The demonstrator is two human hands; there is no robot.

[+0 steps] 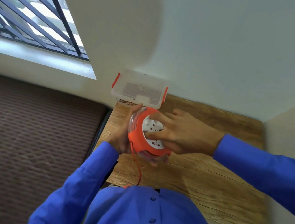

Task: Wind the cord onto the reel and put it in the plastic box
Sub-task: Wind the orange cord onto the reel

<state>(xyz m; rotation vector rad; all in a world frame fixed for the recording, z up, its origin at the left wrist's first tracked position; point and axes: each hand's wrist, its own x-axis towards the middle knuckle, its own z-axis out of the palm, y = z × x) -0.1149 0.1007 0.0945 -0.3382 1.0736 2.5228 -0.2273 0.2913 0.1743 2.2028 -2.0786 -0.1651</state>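
Head | left hand (119,142) cups reel (146,134) | right hand (176,133) seemingly pinches its hub

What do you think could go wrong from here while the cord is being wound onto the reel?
1. The loose cord hangs off the table edge toward the body; it could snag there and jerk the reel.
2. The reel is held in the air by the left hand while the right hand works its face, so it could slip and drop.
3. The box sits at the table's far corner, close behind the reel; a nudge might shift it.
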